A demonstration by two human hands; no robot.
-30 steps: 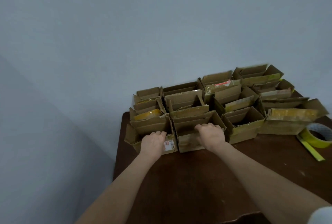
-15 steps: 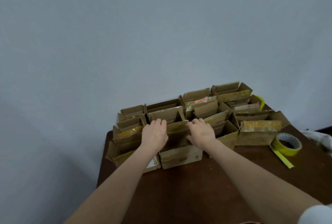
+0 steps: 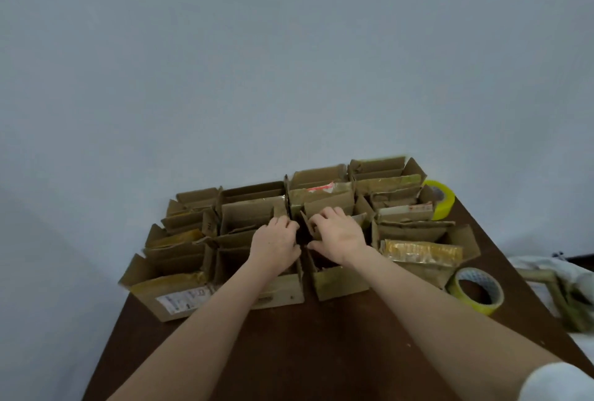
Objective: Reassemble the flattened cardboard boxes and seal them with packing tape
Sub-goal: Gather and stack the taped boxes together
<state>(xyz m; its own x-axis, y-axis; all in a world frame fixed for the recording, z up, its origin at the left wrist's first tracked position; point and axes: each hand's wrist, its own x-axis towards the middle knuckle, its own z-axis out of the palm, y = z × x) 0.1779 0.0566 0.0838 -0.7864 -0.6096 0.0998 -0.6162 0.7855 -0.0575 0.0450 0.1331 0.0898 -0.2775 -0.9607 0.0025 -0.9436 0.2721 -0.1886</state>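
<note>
Hands deeper among creased cardboard boxes

Hands farther back among boxes.

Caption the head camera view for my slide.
Left hand and right hand reach among open cardboard boxes on a brown table, tape rolls nearby.

Both hands grip open cardboard boxes crowded on a brown table.
</note>
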